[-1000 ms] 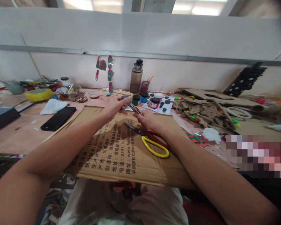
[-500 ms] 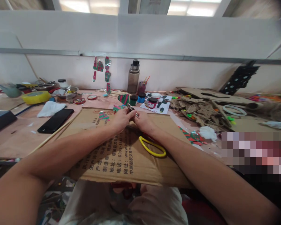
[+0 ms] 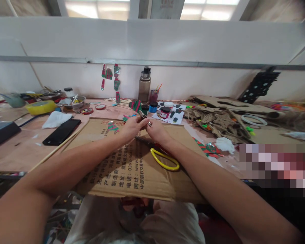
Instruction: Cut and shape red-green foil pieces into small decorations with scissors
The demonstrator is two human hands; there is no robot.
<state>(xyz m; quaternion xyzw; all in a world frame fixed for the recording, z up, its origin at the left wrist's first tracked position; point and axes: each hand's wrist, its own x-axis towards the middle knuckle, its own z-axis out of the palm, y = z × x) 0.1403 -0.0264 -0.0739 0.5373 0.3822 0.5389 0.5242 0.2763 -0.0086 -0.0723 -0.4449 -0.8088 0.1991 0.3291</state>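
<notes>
Over the far edge of a printed cardboard sheet [image 3: 167,189], my two hands meet with fingers closed. A small shiny metal tool [image 3: 142,114] sticks up between them; its kind is hard to make out. My left hand [image 3: 132,128] is closed round it from the left. My right hand [image 3: 157,130] is closed against it from the right. Scissors with yellow-lined handles [image 3: 165,160] lie on the cardboard below my hands, partly under my right forearm. A green and pink patterned piece [image 3: 113,126] lies on the cardboard left of my left hand.
A black phone [image 3: 62,132], a tissue [image 3: 56,119] and yellow tape [image 3: 40,107] lie left. Behind my hands stand a bottle [image 3: 144,84] and paint jars [image 3: 165,112]. Brown netting [image 3: 216,120] and white tissue [image 3: 225,145] are on the right. A thin stick [image 3: 57,145] crosses the cardboard's left side.
The metal tool has tilted slightly between my hands, and more of it shows near my right fingers. Both hands stay together in nearly the same place. The view has shifted slightly.
</notes>
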